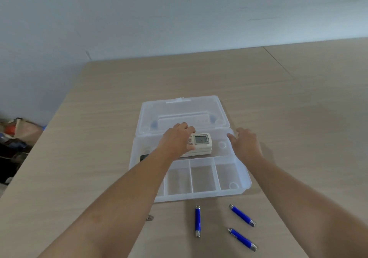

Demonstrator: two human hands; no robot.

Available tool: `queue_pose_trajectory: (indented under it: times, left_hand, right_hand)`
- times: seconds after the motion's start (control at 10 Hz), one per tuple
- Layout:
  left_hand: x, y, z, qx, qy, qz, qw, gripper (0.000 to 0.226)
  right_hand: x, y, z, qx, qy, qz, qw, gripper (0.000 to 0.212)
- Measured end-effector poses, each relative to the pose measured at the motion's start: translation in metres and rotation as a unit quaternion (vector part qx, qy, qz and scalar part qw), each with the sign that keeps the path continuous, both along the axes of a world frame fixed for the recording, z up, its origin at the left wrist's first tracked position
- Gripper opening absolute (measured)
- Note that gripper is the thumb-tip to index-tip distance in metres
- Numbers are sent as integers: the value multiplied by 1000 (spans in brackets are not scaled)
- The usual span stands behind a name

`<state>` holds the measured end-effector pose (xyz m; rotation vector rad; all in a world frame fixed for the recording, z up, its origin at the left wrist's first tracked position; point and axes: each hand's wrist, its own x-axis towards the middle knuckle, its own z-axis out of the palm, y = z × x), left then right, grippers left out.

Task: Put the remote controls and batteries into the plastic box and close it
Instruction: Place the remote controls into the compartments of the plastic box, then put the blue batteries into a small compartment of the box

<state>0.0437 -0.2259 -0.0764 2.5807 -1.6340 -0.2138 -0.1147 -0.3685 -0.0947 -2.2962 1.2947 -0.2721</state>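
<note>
A clear plastic box (pixel 242 180) lies open on the table, its lid (pixel 183 114) tipped back. Inside the rear compartment lies a white remote control (pixel 202 143) with a grey screen, stacked on another white remote. My left hand (pixel 177 140) grips the remote's left end. My right hand (pixel 246 144) rests on the box's right rim, fingers apart. A dark item (pixel 144 157) shows at the box's left, partly hidden by my left forearm. Three blue batteries (pixel 197 221) (pixel 242 215) (pixel 242 239) lie on the table in front of the box. Another battery's metal tip (pixel 149 218) peeks from under my left arm.
The box's front row holds three small divided compartments (pixel 202 176). The wooden table (pixel 298 108) runs back to a pale wall. Beyond the table's left edge, bags and clutter (pixel 14 138) sit on the floor.
</note>
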Motion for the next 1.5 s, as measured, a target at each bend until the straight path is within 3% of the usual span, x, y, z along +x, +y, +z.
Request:
queue_pose_trajectory:
  times: [0.2,0.3,0.4,0.5,0.7,0.8,0.9,1.0,1.1,1.2,1.4,1.5]
  left_hand:
    - [-15,69,33,-87,-65,63,992,28]
    - [-33,114,21,-112,-92,26,989,25]
    - [-60,161,-4,-115,-102,-31,988,21]
    - [-78,198,-32,-56,-105,-42,992,20]
    - [-83,231,-70,-21,-150,6,988,34]
    - [-82,220,-55,142,-59,122,981,32]
    - [-80,218,-63,168,-13,111,979,27]
    - [-77,212,-53,143,70,98,982,26]
    - [-80,180,-14,21,138,99,985,22]
    - [-80,153,4,-70,216,127,966,18]
    - [-83,116,26,-165,312,196,915,9]
    - [-88,105,26,-180,360,215,890,17]
  right_hand:
    - [10,61,47,-29,-116,54,991,22]
    - [-2,113,49,17,-114,111,987,29]
    - [-30,161,22,46,-36,175,983,38]
    - [-56,182,-11,44,67,200,976,37]
    - [-66,187,-43,92,87,163,978,31]
    - [-58,186,-49,78,151,170,971,27]
    - [-60,192,-53,88,178,141,970,34]
    - [-57,193,-41,148,149,143,967,30]
    - [-72,173,1,207,-39,116,971,21]
    - [-73,152,21,189,-139,104,966,19]
    - [-72,107,41,174,-175,77,966,5]
    - [-68,91,49,157,-163,81,971,7]
